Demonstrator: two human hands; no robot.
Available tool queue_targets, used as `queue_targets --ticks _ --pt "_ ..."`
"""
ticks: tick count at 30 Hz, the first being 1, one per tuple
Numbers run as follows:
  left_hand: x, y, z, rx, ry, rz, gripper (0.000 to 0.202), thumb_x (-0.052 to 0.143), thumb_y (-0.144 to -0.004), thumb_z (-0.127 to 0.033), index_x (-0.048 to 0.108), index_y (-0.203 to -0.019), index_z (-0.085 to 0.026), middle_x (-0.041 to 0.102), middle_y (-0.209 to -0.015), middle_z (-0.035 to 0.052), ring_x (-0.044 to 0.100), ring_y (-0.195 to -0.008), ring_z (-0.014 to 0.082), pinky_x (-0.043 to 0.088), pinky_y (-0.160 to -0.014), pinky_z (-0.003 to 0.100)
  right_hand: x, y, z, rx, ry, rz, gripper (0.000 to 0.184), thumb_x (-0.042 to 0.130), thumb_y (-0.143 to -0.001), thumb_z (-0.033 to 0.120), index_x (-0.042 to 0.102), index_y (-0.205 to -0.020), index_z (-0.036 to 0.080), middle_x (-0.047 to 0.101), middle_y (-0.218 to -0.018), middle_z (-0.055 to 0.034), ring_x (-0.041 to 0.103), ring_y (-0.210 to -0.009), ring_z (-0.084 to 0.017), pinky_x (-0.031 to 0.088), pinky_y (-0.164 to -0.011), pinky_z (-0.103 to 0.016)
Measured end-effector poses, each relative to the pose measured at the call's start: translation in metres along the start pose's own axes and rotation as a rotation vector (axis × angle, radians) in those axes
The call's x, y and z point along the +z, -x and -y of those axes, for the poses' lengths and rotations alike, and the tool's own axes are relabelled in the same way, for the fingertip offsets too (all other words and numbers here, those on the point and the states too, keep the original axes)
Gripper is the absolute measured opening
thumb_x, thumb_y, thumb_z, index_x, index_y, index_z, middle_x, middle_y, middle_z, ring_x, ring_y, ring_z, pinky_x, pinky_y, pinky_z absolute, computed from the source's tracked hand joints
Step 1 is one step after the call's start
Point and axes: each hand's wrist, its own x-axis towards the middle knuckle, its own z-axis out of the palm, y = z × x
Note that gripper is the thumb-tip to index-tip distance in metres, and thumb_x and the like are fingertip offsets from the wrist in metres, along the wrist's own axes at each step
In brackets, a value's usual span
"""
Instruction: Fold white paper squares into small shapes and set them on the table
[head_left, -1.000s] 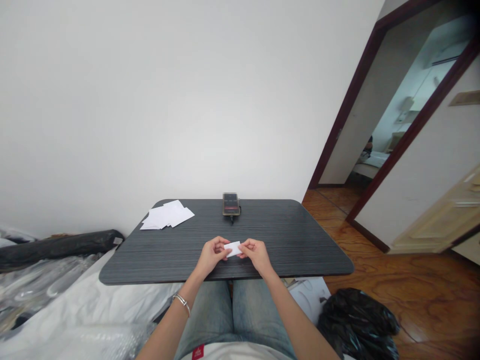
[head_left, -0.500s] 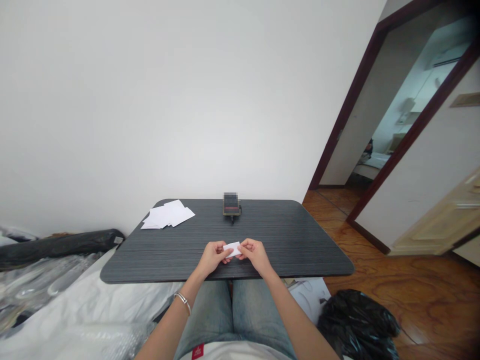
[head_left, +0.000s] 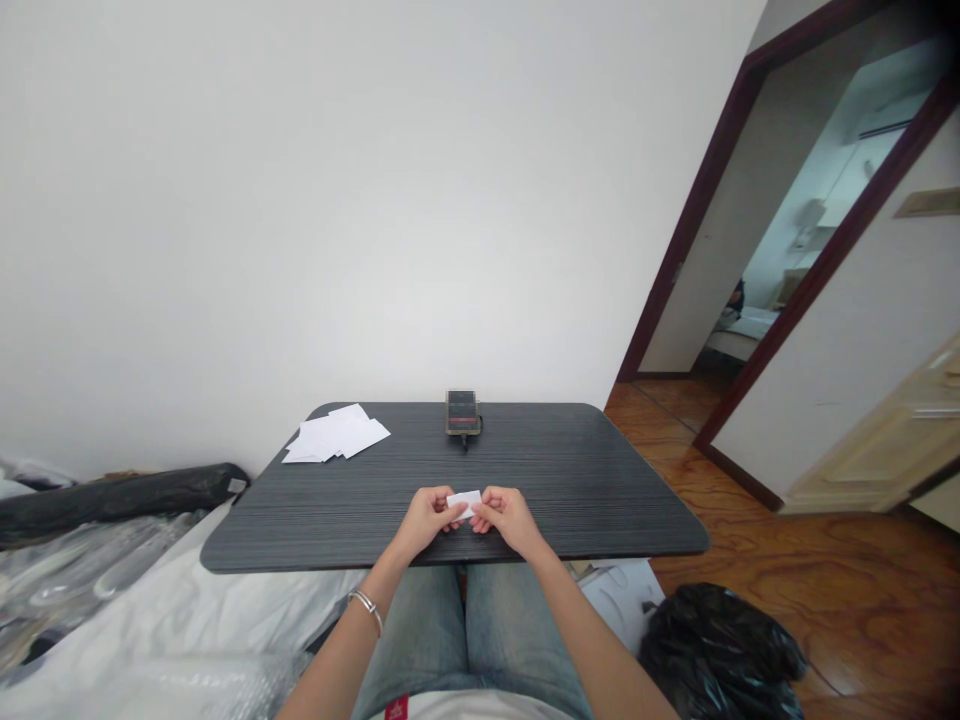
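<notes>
Since a moment ago, both hands have sunk slightly and drawn closer together, so less of the white paper slip [head_left: 466, 503] shows between them. The slip is held straight toward the onlooker's side of the phone [head_left: 463, 412], which sits at the far edge of the bench [head_left: 600, 480], and well apart from it. Its long axis runs side to side, almost level. The left hand [head_left: 429, 518] and right hand [head_left: 510, 520] stand on either side of it, neither clearly nearer. The left fingers [head_left: 454, 511] cover its left end, and the right fingers [head_left: 480, 514] press on its right end. Both sets are closed in a light pinch on the slip, not clenched into fists. Whether the slip or the hands touch the bench cannot be told from this view. A loose stack of white sheets [head_left: 335, 435] lies to the left of the phone, and a silver bangle [head_left: 365, 611] circles the left wrist.
</notes>
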Motion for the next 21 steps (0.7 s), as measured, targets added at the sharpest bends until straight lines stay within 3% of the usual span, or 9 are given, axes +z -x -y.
queue_targets --ticks 9,15,21 --pt "0.0009 0.0005 -0.0023 0.082 -0.115 0.117 0.024 0.058 -0.072 -0.033 0.059 -0.067 -0.010 0.062 -0.058 0.0025 0.053 -0.052 0.0107 0.039 -0.052 0.020 -0.0014 0.0004 -0.0010 -0.029 0.062 0.005 0.029 0.061 -0.066 0.040 0.049 -0.059 0.015 0.061 -0.048 0.0007 0.055 -0.038 -0.010 0.044 -0.038 -0.020" --pt "0.0007 -0.0001 -0.0009 0.086 -0.065 0.083 0.021 0.059 -0.070 -0.032 0.058 -0.068 -0.011 0.063 -0.061 0.0024 0.054 -0.054 0.0112 0.039 -0.053 0.021 -0.0012 0.0008 0.0008 -0.050 0.057 -0.033 0.028 0.061 -0.068 0.039 0.048 -0.058 0.016 0.061 -0.049 0.0004 0.054 -0.037 -0.010 0.042 -0.038 -0.019" --pt "-0.0008 -0.0006 0.0007 0.032 -0.006 0.013 0.025 0.059 -0.069 -0.036 0.054 -0.065 -0.012 0.064 -0.061 0.0040 0.052 -0.049 0.0095 0.033 -0.042 0.017 -0.0032 0.0007 0.0024 -0.064 0.030 -0.116 0.030 0.061 -0.067 0.041 0.047 -0.057 0.016 0.062 -0.050 -0.0008 0.054 -0.038 -0.010 0.043 -0.039 -0.020"
